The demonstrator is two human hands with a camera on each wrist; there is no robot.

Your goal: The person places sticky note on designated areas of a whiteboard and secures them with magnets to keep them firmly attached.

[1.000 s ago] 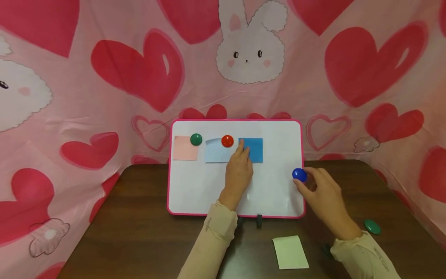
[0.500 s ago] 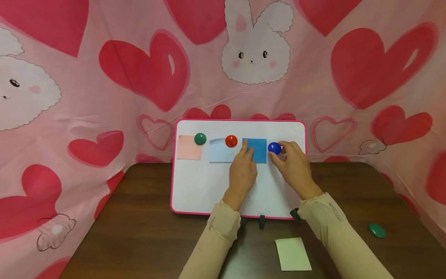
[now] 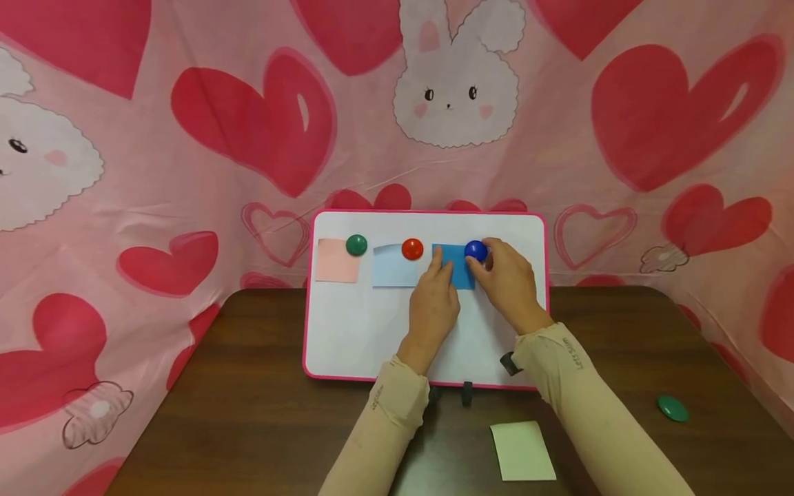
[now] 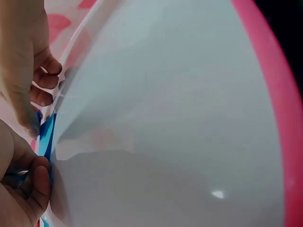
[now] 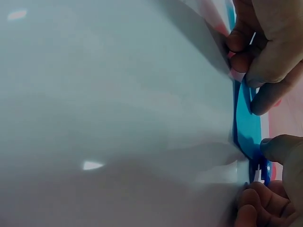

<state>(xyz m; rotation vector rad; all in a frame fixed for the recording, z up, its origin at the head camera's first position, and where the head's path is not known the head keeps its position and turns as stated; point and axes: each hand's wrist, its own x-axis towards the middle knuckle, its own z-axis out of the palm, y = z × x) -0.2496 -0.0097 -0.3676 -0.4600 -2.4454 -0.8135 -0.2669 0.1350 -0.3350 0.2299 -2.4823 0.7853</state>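
Note:
My left hand (image 3: 432,303) presses the blue sticky note (image 3: 460,272) against the whiteboard (image 3: 366,331) with straight fingers. Between thumb and fingers, my right hand (image 3: 513,282) pinches a round blue magnet (image 3: 475,251) over the note's upper right corner. In the right wrist view the note (image 5: 247,125) bows slightly off the board, and the magnet (image 5: 266,171) is at its lower end. On the same board, a green magnet (image 3: 356,245) overlaps the pink note (image 3: 337,262), and a red magnet (image 3: 412,249) overlaps the light blue note (image 3: 393,269).
A pale green note (image 3: 524,451) lies on the dark wooden table (image 3: 248,399) before the board. Farther right lies another green magnet (image 3: 673,408). Small dark clips (image 3: 467,394) show at the board's lower edge. A pink heart-print cloth (image 3: 366,145) hangs behind.
My right hand has carried the blue magnet left and up, from the board's right edge to the blue note's upper right corner. My left hand stays on the note.

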